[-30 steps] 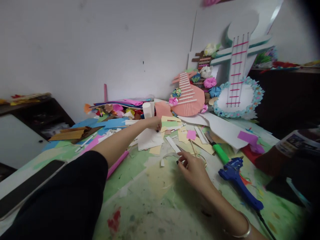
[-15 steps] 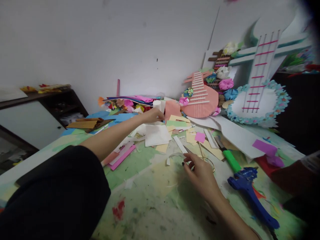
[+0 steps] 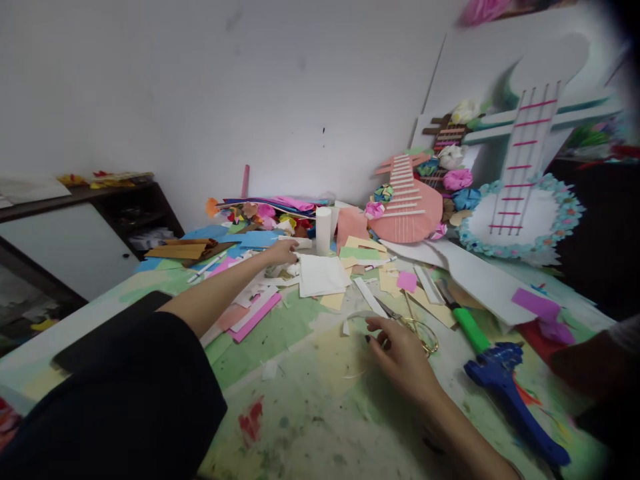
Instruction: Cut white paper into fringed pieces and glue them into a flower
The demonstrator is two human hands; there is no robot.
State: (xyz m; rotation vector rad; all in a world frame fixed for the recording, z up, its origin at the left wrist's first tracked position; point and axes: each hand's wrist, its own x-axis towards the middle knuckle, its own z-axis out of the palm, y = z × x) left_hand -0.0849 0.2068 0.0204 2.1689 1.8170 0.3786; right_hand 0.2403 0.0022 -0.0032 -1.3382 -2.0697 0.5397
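My left hand (image 3: 281, 253) reaches out over the paper scraps at the back of the table, its fingers bent downward with nothing visible in them. Just beyond it lies a white paper strip (image 3: 296, 243), and to its right stands a white cylinder (image 3: 323, 231). A square stack of white paper (image 3: 323, 275) is close to that hand. Near the front, my right hand (image 3: 397, 353) hovers with loosely curled fingers, apart and holding nothing. Gold-handled scissors (image 3: 429, 337) lie right behind it, partly hidden. A narrow white strip (image 3: 369, 297) is beside them.
A blue and green glue gun (image 3: 500, 373) lies at the right, near a dark sleeve of another person (image 3: 585, 360). Paper instrument models, one coral (image 3: 413, 210) and one white (image 3: 510, 200), lean at the back. A dark flat object (image 3: 110, 330) is under my left arm.
My left hand has moved left, away from the white cylinder, which now shows in full. My right hand stays nearly where it was. The view has shifted slightly.
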